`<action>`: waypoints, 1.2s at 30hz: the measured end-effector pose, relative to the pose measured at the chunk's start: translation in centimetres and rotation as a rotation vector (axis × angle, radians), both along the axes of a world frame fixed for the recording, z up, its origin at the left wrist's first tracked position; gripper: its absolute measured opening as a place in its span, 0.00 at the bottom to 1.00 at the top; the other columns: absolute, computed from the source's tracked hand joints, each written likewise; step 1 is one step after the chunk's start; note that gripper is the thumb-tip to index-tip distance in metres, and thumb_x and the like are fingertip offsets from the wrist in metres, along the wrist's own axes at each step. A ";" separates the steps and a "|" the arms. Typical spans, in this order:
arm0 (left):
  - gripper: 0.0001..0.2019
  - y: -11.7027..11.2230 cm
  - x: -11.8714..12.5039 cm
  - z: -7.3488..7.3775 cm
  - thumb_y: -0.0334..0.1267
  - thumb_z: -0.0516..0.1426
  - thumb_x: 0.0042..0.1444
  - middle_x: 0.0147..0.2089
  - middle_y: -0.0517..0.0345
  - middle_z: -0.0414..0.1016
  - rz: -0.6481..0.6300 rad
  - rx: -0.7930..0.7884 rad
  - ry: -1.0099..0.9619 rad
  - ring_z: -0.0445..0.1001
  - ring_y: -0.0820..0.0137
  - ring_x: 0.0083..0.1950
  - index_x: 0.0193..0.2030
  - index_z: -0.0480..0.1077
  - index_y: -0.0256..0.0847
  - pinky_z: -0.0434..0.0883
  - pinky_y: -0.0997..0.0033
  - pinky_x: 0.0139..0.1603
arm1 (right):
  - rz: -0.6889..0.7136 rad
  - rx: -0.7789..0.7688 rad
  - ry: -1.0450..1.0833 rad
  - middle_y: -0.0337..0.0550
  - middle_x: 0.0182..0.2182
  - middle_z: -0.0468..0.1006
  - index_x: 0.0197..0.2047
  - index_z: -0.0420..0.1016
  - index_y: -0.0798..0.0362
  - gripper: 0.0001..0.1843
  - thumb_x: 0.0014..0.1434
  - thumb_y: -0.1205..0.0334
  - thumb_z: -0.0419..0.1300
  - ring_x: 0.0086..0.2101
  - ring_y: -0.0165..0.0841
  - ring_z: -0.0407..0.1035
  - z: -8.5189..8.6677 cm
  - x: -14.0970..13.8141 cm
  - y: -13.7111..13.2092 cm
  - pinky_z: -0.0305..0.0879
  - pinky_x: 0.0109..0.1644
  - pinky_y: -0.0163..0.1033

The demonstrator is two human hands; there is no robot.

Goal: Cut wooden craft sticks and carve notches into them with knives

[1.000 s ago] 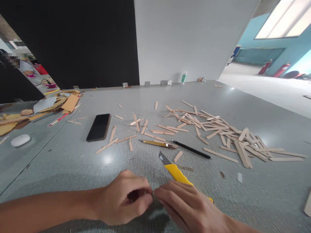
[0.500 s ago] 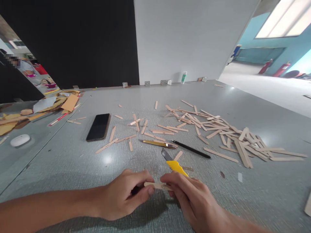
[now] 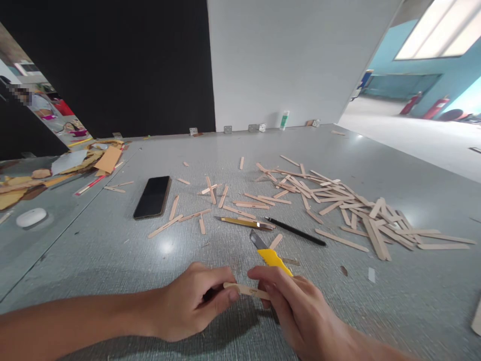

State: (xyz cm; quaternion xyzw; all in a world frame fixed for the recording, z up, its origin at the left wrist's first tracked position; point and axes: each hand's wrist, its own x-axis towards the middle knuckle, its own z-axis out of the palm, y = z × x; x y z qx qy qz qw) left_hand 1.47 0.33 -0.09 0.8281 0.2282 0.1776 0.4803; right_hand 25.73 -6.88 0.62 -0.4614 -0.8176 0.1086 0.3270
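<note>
Left forearm (image 3: 75, 326) lying bare and nearly level, entering from the left, wrist straight. Left hand (image 3: 188, 308) facing palm-down, fingers curled under, thumb and forefinger pinching at the fingertips (image 3: 230, 296). Right forearm (image 3: 370, 348) slanting in from the lower right. Right hand (image 3: 300, 313) showing knuckles up, fingers folded in a closed grip, forefinger pointing toward the left thumb. Hands sitting close together, tips nearly touching.

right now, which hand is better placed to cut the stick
Right, probably: the right hand holds the knife, blade out, and touches the stick. The left hand only pinches the stick's other end.
</note>
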 end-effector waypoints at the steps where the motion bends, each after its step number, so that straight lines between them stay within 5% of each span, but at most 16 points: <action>1: 0.11 0.0 0.0 0.0 0.43 0.53 0.75 0.23 0.71 0.55 -0.001 -0.004 0.000 0.56 0.80 0.23 0.41 0.68 0.41 0.55 0.79 0.26 | 0.003 -0.006 -0.005 0.37 0.29 0.83 0.55 0.71 0.52 0.16 0.76 0.71 0.44 0.24 0.32 0.79 0.0 0.0 0.0 0.73 0.28 0.35; 11: 0.08 0.1 -0.1 -0.1 0.41 0.53 0.75 0.24 0.71 0.58 -0.008 0.020 0.009 0.58 0.79 0.23 0.47 0.71 0.42 0.57 0.79 0.26 | 0.037 -0.017 -0.037 0.39 0.32 0.85 0.57 0.70 0.51 0.16 0.75 0.73 0.46 0.28 0.35 0.81 -0.2 0.1 -0.5 0.77 0.31 0.38; 16: 0.14 0.0 0.2 0.2 0.39 0.49 0.75 0.22 0.71 0.54 0.032 0.105 0.011 0.55 0.79 0.21 0.35 0.62 0.42 0.55 0.77 0.25 | -0.056 0.001 -0.089 0.42 0.36 0.86 0.60 0.66 0.52 0.15 0.77 0.71 0.44 0.29 0.34 0.82 -0.3 0.3 0.3 0.75 0.32 0.37; 19: 0.16 -0.2 0.5 0.2 0.37 0.48 0.73 0.21 0.70 0.53 0.069 0.200 0.011 0.54 0.78 0.21 0.30 0.55 0.43 0.54 0.75 0.26 | -0.224 -0.034 -0.230 0.44 0.32 0.82 0.51 0.68 0.53 0.13 0.75 0.71 0.44 0.24 0.33 0.77 0.1 1.8 1.2 0.69 0.26 0.38; 23: 0.12 -0.5 0.8 -0.5 0.33 0.52 0.66 0.23 0.67 0.58 0.135 0.354 0.035 0.55 0.75 0.23 0.29 0.58 0.43 0.54 0.71 0.29 | -0.316 -0.034 -0.379 0.41 0.25 0.72 0.35 0.65 0.48 0.14 0.73 0.69 0.46 0.19 0.34 0.66 1.5 4.1 2.9 0.59 0.22 0.40; 29: 0.09 0.1 0.8 -1.4 0.33 0.54 0.65 0.22 0.65 0.66 0.209 0.524 0.061 0.59 0.74 0.22 0.32 0.63 0.43 0.52 0.70 0.28 | -0.114 -0.001 -0.488 0.56 0.51 0.77 0.50 0.72 0.53 0.14 0.72 0.73 0.48 0.49 0.47 0.73 2.5 4.1 6.4 0.72 0.50 0.53; 36: 0.03 1.0 0.6 -1.0 0.31 0.53 0.70 0.26 0.67 0.71 0.405 0.590 -0.027 0.68 0.74 0.23 0.45 0.67 0.41 0.65 0.73 0.28 | -0.100 -0.070 -0.514 0.45 0.35 0.75 0.40 0.63 0.48 0.12 0.68 0.77 0.50 0.33 0.40 0.71 2.7 4.2 6.6 0.68 0.36 0.43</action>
